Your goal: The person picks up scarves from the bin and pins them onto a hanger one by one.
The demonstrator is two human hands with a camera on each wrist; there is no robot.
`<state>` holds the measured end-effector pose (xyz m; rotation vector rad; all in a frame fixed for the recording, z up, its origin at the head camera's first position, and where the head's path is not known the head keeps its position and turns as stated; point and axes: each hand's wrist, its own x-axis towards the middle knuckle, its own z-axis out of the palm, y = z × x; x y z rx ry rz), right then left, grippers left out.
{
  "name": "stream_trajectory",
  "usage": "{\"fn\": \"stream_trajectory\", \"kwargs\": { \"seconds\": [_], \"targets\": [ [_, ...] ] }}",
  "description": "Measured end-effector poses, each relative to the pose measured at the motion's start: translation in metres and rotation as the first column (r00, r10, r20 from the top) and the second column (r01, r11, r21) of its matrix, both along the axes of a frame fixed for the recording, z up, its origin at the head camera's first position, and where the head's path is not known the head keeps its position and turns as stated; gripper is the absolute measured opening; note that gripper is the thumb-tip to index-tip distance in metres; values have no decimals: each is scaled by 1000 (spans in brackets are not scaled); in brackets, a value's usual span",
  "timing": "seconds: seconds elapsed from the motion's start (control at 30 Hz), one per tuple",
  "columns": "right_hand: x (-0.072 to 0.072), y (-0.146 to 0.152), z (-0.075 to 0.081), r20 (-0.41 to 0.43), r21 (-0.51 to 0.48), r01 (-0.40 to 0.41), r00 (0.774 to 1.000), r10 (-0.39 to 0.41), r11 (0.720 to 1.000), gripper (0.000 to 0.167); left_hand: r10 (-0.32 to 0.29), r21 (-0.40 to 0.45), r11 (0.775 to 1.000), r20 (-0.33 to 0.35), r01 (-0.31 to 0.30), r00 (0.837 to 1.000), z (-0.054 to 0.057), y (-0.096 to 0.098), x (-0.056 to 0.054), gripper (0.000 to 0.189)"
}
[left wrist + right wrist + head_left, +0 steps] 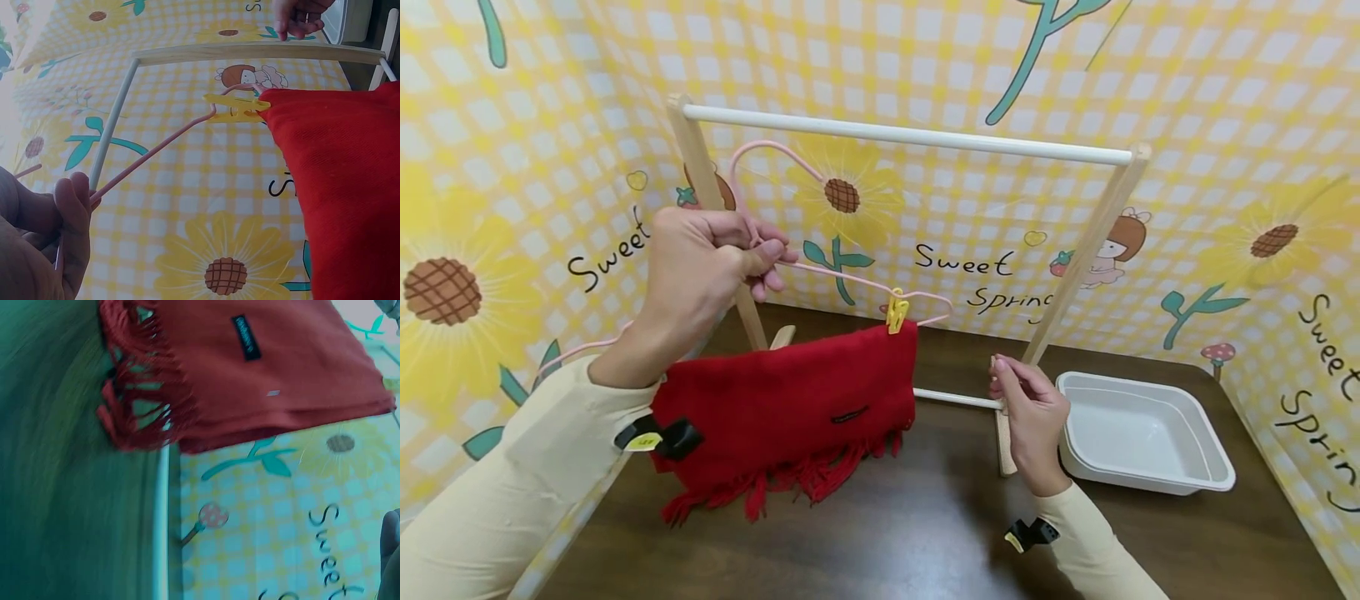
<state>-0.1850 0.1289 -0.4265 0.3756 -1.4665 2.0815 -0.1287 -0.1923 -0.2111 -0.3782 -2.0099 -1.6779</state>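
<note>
My left hand (pixel 718 254) grips a pink clothes hanger (pixel 850 277) at the neck, just under its hook. The hook stands clear of the fingers, below and in front of the rack's top bar. A folded red scarf (pixel 790 400) with a fringed lower edge and a small dark label hangs from the hanger. At its right top corner a yellow clothespin (pixel 897 315) fastens it; the left wrist view shows this clothespin (pixel 236 107) side-on. To the right of the scarf my right hand (pixel 1030 408) is held up, fingers loosely bent, nothing visible in it.
Behind the hands stands a drying rack with wooden posts (pixel 1078 258), a white top bar (pixel 910 135) and a white lower bar (pixel 958 399). A white basin (pixel 1150 479) sits at the right on the dark wooden table (pixel 895 542). Patterned cloth encloses the back and sides.
</note>
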Motion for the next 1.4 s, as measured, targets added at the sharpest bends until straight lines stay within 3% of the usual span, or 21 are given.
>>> {"fn": "stream_trajectory", "kwargs": {
  "seconds": [0.17,0.43,0.63,1.07,1.4],
  "targets": [
    [-4,13,-11,-11,-11,78,997,-78,997,23,-2,27,1000,-2,2,1000,2,-2,1,14],
    [-10,31,-19,63,-78,167,985,-162,983,29,-6,46,999,-19,6,1000,7,-7,1,9],
    [-16,40,-20,102,-27,229,969,-225,973,31,6,42,999,-44,-4,999,11,-10,-1,15],
    [-31,47,-27,167,67,189,966,-197,980,38,21,68,997,-19,-20,1000,16,-10,-1,16],
    [-34,54,-27,158,59,135,977,-142,989,42,-28,151,988,8,27,1000,22,-10,-4,17]
  ]
}}
